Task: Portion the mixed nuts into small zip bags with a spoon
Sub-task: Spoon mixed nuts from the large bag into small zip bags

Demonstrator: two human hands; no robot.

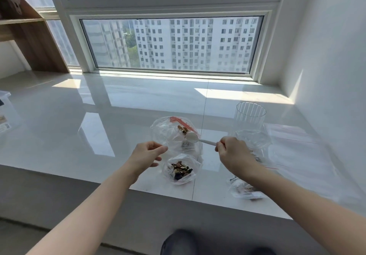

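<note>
Pinching the rim of a clear bag (174, 133), the left hand (147, 155) holds it open while the right hand (233, 153) grips a white spoon (195, 137) tipping nuts (183, 129) inside. A filled bag (181, 169) sits near the tabletop (118, 104) edge; wide bare room lies leftward.

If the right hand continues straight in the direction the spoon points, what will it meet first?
Most likely the large clear plastic bag with the red zip strip. The right hand holds the white plastic spoon, whose bowl is already at the bag's nuts; depth is unclear.
</note>
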